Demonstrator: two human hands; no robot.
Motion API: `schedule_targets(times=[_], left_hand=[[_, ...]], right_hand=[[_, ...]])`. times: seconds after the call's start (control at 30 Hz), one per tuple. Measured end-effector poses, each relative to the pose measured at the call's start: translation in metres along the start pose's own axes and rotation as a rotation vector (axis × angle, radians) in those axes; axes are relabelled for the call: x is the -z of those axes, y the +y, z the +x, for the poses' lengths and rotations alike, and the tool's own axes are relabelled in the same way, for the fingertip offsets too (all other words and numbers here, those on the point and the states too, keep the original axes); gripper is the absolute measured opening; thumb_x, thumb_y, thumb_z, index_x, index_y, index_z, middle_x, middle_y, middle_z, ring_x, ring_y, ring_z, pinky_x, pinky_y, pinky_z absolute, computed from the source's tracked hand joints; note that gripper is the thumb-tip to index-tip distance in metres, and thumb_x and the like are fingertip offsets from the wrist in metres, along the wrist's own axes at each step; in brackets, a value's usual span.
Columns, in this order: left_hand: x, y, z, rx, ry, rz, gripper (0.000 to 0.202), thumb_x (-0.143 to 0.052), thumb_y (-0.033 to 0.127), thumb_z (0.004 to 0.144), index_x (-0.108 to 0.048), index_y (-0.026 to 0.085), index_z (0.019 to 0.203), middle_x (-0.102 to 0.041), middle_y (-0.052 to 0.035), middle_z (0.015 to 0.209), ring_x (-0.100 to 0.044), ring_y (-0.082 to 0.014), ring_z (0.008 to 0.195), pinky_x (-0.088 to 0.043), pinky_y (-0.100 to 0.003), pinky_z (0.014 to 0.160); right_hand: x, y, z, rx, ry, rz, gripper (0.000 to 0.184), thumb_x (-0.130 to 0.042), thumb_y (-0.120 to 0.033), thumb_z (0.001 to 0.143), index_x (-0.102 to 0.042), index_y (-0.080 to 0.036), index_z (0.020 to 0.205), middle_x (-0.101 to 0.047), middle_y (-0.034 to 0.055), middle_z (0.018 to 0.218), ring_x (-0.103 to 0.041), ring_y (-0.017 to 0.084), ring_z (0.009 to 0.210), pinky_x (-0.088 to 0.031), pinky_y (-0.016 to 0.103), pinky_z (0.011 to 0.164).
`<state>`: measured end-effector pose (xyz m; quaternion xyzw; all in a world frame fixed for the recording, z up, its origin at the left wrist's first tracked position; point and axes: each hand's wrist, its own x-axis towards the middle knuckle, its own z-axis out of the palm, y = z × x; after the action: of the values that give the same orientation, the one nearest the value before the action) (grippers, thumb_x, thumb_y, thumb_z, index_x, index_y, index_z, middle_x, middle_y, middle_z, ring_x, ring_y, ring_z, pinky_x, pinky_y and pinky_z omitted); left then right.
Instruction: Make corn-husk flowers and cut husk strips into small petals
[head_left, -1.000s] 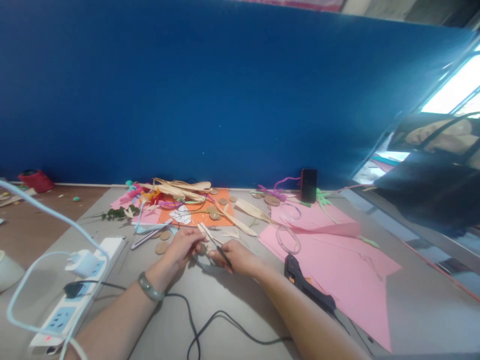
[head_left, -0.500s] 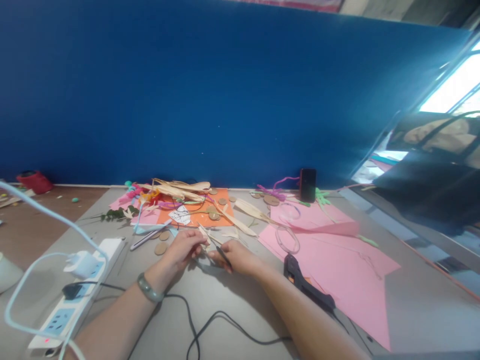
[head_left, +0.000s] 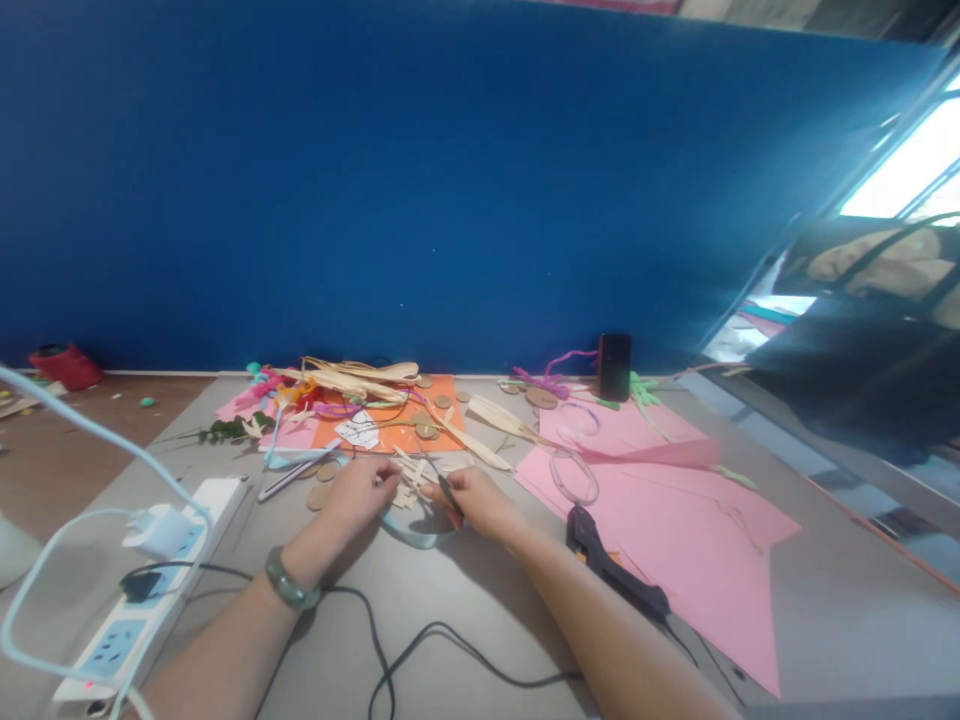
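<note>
My left hand [head_left: 367,487] is closed in a pinch, just left of some pale cut husk strips [head_left: 409,492]; what its fingertips hold is too small to make out. In my right hand [head_left: 476,500] is a pair of scissors [head_left: 448,490] with dark handles, the thin blades pointing up and away. The pale strips lie between both hands, over a blue-grey ring-shaped band [head_left: 420,537]. Behind the hands, a long dried husk piece [head_left: 476,440] rests near an orange sheet [head_left: 450,430].
A power strip [head_left: 112,640] with cables stands at left; a black cord [head_left: 442,628] crosses the front. To the right are a glue gun [head_left: 615,570] and pink paper sheets [head_left: 697,540]. A phone [head_left: 614,367] leans on the blue partition [head_left: 450,200].
My left hand has drawn slightly left, away from the scissors. The pale strips and the ring-shaped band between the hands now show more. My right hand keeps the scissors.
</note>
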<state>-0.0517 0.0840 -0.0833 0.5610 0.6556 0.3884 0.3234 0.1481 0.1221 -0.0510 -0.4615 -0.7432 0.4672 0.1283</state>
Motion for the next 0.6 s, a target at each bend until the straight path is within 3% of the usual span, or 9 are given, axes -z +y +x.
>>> schedule_targets(times=[0.1,0.2,0.37,0.47,0.6], left_hand=[[0.006,0.003,-0.005,-0.071,0.051,0.379,0.022,-0.061,0.018,0.066,-0.071,0.022,0.085,-0.066,-0.0075,0.091,-0.057,-0.0243,0.083,-0.037,-0.030,0.071],[0.007,0.004,-0.007,-0.121,-0.018,0.506,0.021,-0.056,0.014,0.067,-0.069,0.020,0.083,-0.062,-0.0081,0.094,-0.057,-0.0242,0.087,-0.037,-0.031,0.075],[0.006,-0.001,-0.005,-0.083,-0.010,0.314,0.006,-0.061,0.016,0.063,-0.066,0.020,0.063,-0.061,-0.0037,0.071,-0.055,-0.0201,0.070,-0.036,-0.027,0.063],[0.008,-0.004,-0.002,-0.020,-0.031,0.104,0.001,-0.065,0.019,0.059,-0.066,0.020,0.060,-0.059,-0.0004,0.056,-0.052,-0.0170,0.055,-0.032,-0.024,0.052],[0.011,-0.006,0.003,0.036,-0.077,-0.020,0.002,-0.065,0.019,0.058,-0.066,0.018,0.058,-0.059,0.0010,0.051,-0.050,-0.0146,0.049,-0.030,-0.023,0.046]], right_hand=[[0.001,-0.001,0.000,-0.015,0.009,0.011,0.050,-0.058,-0.053,0.076,-0.050,-0.017,0.041,-0.043,-0.0033,0.037,-0.043,0.011,0.045,-0.033,0.024,0.051],[0.002,-0.002,0.000,-0.025,0.019,0.007,0.051,-0.058,-0.054,0.076,-0.050,-0.018,0.041,-0.042,-0.0033,0.037,-0.043,0.012,0.045,-0.033,0.024,0.051],[0.002,-0.002,0.000,-0.023,0.041,0.037,0.050,-0.059,-0.052,0.076,-0.051,-0.018,0.041,-0.044,-0.0028,0.038,-0.045,0.012,0.046,-0.034,0.024,0.052],[0.001,-0.002,0.000,-0.015,0.056,0.049,0.051,-0.058,-0.052,0.077,-0.051,-0.018,0.041,-0.044,-0.0029,0.039,-0.045,0.012,0.046,-0.034,0.024,0.053],[0.001,-0.001,0.001,-0.013,0.085,0.056,0.049,-0.058,-0.050,0.077,-0.051,-0.017,0.042,-0.044,-0.0036,0.039,-0.043,0.011,0.045,-0.034,0.023,0.052]])
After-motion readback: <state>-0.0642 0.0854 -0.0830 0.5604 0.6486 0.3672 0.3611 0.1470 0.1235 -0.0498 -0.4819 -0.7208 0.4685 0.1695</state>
